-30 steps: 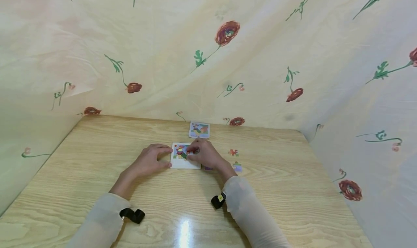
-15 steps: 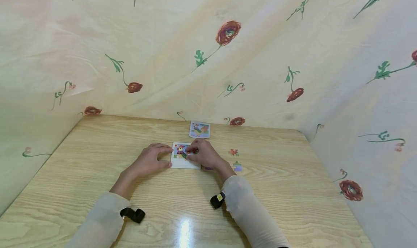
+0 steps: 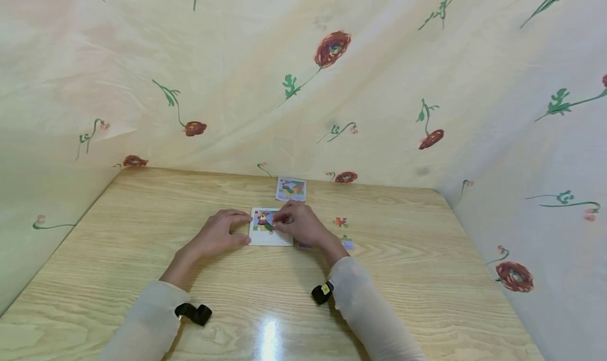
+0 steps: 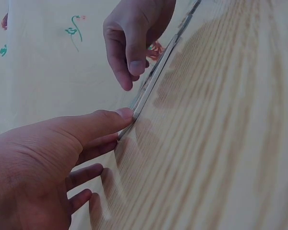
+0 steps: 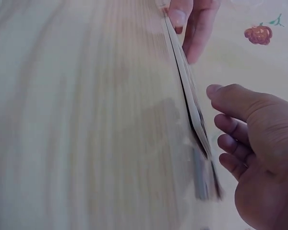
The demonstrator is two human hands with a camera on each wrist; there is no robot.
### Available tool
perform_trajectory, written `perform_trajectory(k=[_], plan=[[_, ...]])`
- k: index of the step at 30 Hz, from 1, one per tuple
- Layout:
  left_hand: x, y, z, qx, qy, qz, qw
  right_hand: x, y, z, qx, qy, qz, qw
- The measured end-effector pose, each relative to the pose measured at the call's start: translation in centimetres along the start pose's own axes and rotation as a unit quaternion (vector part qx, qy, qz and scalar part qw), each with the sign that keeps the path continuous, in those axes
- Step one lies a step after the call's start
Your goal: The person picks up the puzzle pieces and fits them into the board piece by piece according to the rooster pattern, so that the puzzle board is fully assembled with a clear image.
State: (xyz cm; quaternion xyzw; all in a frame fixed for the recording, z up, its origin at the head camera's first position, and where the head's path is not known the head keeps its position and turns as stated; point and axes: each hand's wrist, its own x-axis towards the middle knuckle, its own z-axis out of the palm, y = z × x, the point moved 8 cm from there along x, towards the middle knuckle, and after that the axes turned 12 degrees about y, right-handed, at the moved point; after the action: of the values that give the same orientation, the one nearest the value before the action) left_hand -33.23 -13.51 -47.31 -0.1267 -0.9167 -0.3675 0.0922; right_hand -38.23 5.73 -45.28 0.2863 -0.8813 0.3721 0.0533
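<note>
A small white-framed puzzle board [image 3: 265, 238] with a colourful rooster picture lies on the table. In the head view my left hand [image 3: 215, 234] touches its left side, thumb near the lower corner and index finger higher up. The left wrist view shows that thumb [image 4: 117, 117] resting at the board's edge [image 4: 153, 81]. My right hand [image 3: 301, 224] hovers over the board's right part, covering some of the picture. In the right wrist view its thumb [image 5: 230, 98] and loosely bent fingers [image 5: 230, 127] stand beside the board, with no piece seen between them.
Behind the board lies a reference card [image 3: 291, 189] with the same rooster. To the right are a red puzzle piece [image 3: 340, 222] and a green-purple piece [image 3: 348, 242]. A purple piece [image 3: 304, 245] shows partly under the right wrist. Flowered cloth [image 3: 237, 87] hangs behind the wooden table [image 3: 251, 298].
My right hand and forearm have shifted slightly to the right, uncovering a bit more of the rooster. The left hand and the board stay in place.
</note>
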Motion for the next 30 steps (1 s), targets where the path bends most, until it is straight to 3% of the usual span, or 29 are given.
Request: perform_trajectory(k=[8,15,30], plan=[[-0.1,0.0,0.0,-0.003,-0.008,-0.014,0.9999,-1.7,1.6,-3.7,-0.004,0.03,0.028,0.9992],[-0.2,0.0,-0.1,-0.006,-0.01,-0.016,0.9998,-3.7,4.4,-7.3,0.009,0.051,0.068,0.9963],[-0.1,-0.2,0.0,-0.012,-0.007,-0.011,0.9998,-7.2,11.4,-12.9,-0.041,0.092,0.13,0.9864]])
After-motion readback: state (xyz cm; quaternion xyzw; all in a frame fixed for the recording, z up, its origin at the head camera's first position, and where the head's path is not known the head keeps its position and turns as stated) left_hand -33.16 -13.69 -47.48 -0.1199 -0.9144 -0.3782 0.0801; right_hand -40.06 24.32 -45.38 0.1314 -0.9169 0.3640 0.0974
